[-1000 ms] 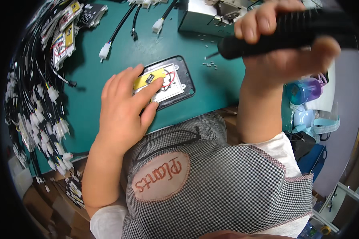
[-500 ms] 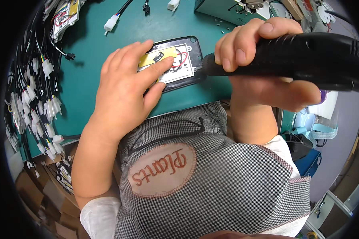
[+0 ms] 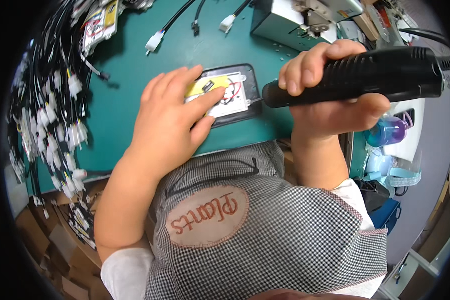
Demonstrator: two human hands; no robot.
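My right hand [image 3: 325, 92] wraps round a thick black electric screwdriver [image 3: 370, 75], held nearly level with its nose to the left. The thin bit meets the right edge of a white circuit board [image 3: 239, 100], near a corner tab; the screw itself is too small to make out. That board lies in a shallow black plastic housing [image 3: 255, 85] and carries a yellow block [image 3: 199, 88] and red and black wires. Across the housing's left side lies my left hand [image 3: 170, 115], fingers spread, with its index fingertip on the board. The left part of the housing is hidden under this hand.
Bundles of black cables with white connectors [image 3: 50, 120] hang along the left edge of the green table [image 3: 120, 65]. Loose connector leads [image 3: 156, 40] lie at the back. A boxy metal machine [image 3: 280, 22] stands back right, with small bits scattered beside it. A blue-purple cup [image 3: 385, 131] is at right.
The whole view has shifted slightly, so the table things appear lower. The screwdriver has tilted and its rear end now shows fully, with more of the bit visible. My left hand stays on the housing.
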